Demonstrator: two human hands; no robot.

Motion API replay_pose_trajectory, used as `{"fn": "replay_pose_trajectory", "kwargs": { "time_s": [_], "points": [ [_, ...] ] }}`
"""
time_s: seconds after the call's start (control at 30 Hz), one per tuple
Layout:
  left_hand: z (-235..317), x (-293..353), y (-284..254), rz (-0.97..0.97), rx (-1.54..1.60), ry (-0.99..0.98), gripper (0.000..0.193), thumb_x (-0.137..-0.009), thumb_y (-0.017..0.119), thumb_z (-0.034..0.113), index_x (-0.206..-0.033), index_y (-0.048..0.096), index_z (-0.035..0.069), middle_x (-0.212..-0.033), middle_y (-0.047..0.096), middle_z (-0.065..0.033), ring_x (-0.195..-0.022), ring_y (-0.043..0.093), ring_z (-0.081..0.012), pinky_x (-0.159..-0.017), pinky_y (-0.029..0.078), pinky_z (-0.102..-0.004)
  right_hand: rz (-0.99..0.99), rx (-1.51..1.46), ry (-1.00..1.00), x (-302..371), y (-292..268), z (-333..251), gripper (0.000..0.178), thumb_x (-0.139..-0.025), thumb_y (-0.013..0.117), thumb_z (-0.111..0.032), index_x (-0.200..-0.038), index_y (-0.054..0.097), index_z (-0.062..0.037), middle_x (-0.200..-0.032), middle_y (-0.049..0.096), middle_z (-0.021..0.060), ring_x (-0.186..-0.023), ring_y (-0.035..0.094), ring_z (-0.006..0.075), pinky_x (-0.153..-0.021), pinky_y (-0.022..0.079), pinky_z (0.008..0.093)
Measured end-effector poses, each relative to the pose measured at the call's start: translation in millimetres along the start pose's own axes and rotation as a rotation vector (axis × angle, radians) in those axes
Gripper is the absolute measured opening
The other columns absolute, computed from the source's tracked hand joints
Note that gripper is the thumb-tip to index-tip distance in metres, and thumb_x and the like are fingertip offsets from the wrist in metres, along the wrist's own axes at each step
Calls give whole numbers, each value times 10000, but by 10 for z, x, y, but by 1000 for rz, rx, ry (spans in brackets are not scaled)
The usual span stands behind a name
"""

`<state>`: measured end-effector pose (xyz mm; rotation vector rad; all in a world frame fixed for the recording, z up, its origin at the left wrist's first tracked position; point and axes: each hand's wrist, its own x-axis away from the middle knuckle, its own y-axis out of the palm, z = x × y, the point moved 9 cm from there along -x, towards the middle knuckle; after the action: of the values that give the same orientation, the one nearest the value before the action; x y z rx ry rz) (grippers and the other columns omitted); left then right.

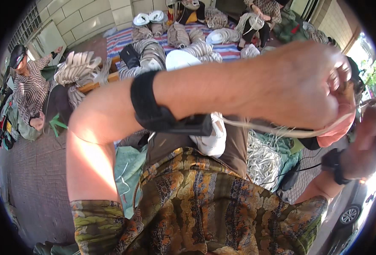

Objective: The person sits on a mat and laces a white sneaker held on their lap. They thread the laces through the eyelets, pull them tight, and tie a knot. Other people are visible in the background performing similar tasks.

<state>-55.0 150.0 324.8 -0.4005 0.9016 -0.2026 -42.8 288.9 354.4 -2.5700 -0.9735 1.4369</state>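
My left arm, with a black strap (147,102) round the forearm, reaches across to the right. At its end my left hand (305,85) is closed in a fist, fingers curled by a pale cord (281,130). The cord runs from above my lap, passes below the wrist and rises toward the right edge. Smeared by motion, my right hand (362,146) is raised there near the cord, and its grip cannot be made out. A black band (334,165) circles the right wrist. Between my legs stands a white object (213,138), partly hidden by the arm strap.
A heap of pale cord (262,161) lies on green cloth right of my legs. Bundles of striped webbing (152,55) and white rolls (181,59) lie ahead by a striped sheet (124,36). One person (28,93) sits left, others at the back. A car (349,214) stands at right.
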Motion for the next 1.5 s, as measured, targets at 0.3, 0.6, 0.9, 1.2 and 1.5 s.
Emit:
{"fn": "replay_pose_trajectory", "kwargs": {
  "time_s": [0.3, 0.6, 0.9, 1.2, 1.5],
  "points": [
    [-659, 1247, 31, -277, 517, -731, 344, -925, 645, 172, -1213, 550, 10, -862, 664, -56, -697, 628, -93, -592, 490, -221, -253, -45, 85, 221, 1117, 1036, 148, -861, 608, -25, -960, 699, 40, -727, 694, 60, -531, 591, 101, -469, 419, 221],
    [-978, 2051, -337, -71, 431, -898, 201, -949, 570, 125, -1108, 582, 3, -853, 654, -52, -687, 622, -93, -543, 457, -210, -233, -224, 145, 363, 1733, 1540, 173, -826, 671, 42, -989, 696, -9, -844, 640, 79, -717, 604, 122, -646, 471, 270],
    [-1245, 2261, -307, 90, 599, -827, 142, -940, 570, 88, -1016, 611, -25, -841, 673, -96, -707, 656, -139, -605, 517, -251, -181, -303, 21, 487, 1938, 1698, 160, -949, 567, -78, -1029, 680, 3, -745, 636, 68, -720, 557, 176, -695, 469, 324],
    [-1306, 2596, -429, 159, 376, -1064, 170, -916, 619, 115, -917, 652, -51, -695, 646, -114, -508, 580, -118, -453, 454, -215, -271, -370, 265, 696, 2066, 2129, 195, -913, 614, -80, -1091, 652, -9, -843, 660, 111, -778, 625, 167, -722, 495, 303],
    [-651, 3703, -2315, 759, -360, -1000, 232, -980, 537, 194, -1005, 651, -7, -676, 568, -20, -465, 435, -29, -396, 305, -181, -83, 4, 424, 946, 1590, 3504, 145, -902, 567, -16, -1008, 657, 23, -877, 681, 39, -822, 593, 75, -767, 493, 254]
  ]
}}
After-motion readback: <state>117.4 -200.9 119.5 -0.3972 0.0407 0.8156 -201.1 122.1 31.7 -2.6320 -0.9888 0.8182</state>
